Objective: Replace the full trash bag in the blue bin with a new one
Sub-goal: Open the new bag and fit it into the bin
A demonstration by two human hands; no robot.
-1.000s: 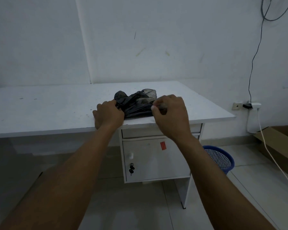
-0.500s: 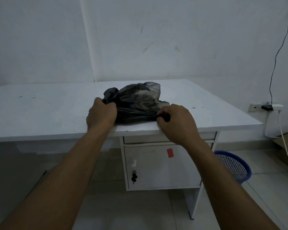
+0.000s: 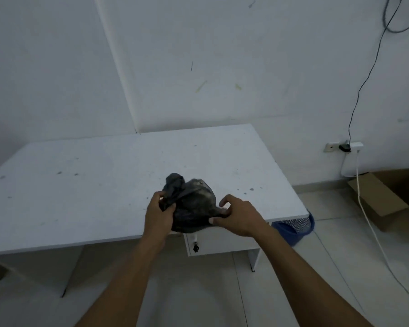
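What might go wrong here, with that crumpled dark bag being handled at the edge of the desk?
1. The black bag is thin and bunched; the left hand and right hand pinch it from opposite sides, so a hard pull could tear it.
2. It sits at the white desk's front edge, so a loose grip might drop it on the floor.
3. The blue bin is half hidden under the desk and awkward to reach.
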